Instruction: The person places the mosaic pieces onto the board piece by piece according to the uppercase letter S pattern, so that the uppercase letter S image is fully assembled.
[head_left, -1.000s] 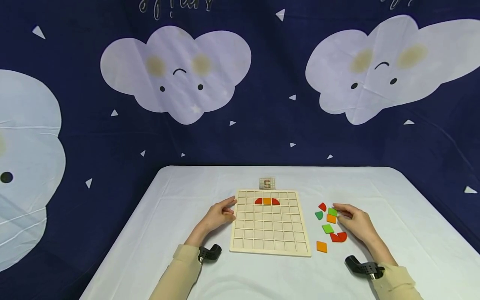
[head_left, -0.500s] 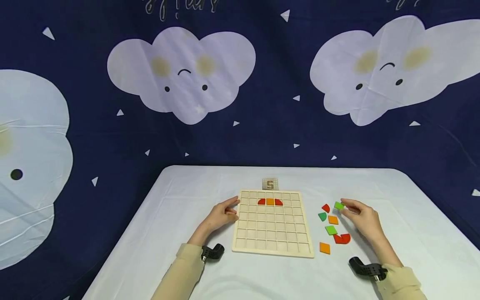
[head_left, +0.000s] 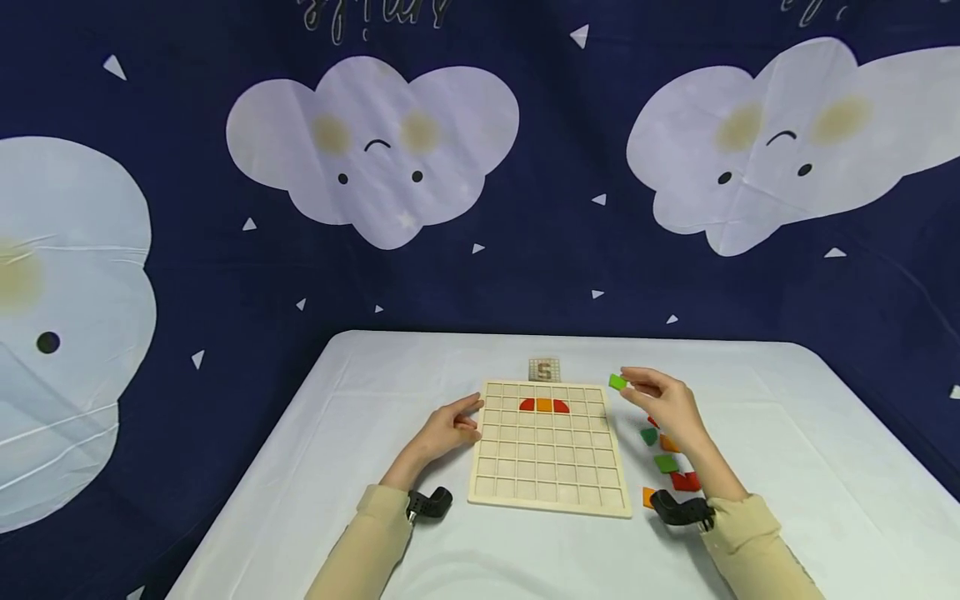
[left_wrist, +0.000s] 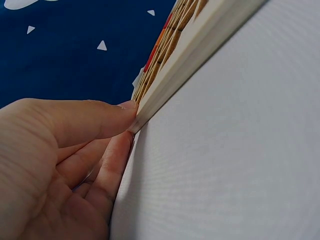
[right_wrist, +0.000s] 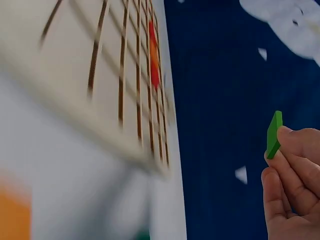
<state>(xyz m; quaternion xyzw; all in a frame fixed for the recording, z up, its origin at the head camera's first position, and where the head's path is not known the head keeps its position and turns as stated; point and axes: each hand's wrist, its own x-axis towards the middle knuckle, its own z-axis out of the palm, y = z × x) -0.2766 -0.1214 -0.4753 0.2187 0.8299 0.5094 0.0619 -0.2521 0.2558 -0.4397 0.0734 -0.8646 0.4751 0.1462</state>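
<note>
In the head view, a square wooden grid board (head_left: 551, 450) lies on the white table. Near its far edge, a row holds an orange square between two red quarter-round tiles (head_left: 560, 406). My left hand (head_left: 442, 433) touches the board's left edge with thumb and fingertips, spread along that side; the left wrist view shows the thumb (left_wrist: 95, 117) against the rim. Above the table, off the board's far right corner, my right hand (head_left: 666, 407) pinches a light green tile (head_left: 617, 382) between thumb and fingers. The right wrist view shows the green tile (right_wrist: 274, 135) tilted nearly edge-on.
Right of the board lie loose tiles, partly hidden by my right arm: a dark green piece (head_left: 648, 437), a green tile (head_left: 665, 463), red pieces (head_left: 684, 481) and orange squares (head_left: 648, 497). Behind the board is a small gridded card (head_left: 544, 369) with an S-like figure.
My right hand has picked up the light green tile from the loose pieces and carried it left and away, towards the board's far corner. The left hand stays at the board's edge.
</note>
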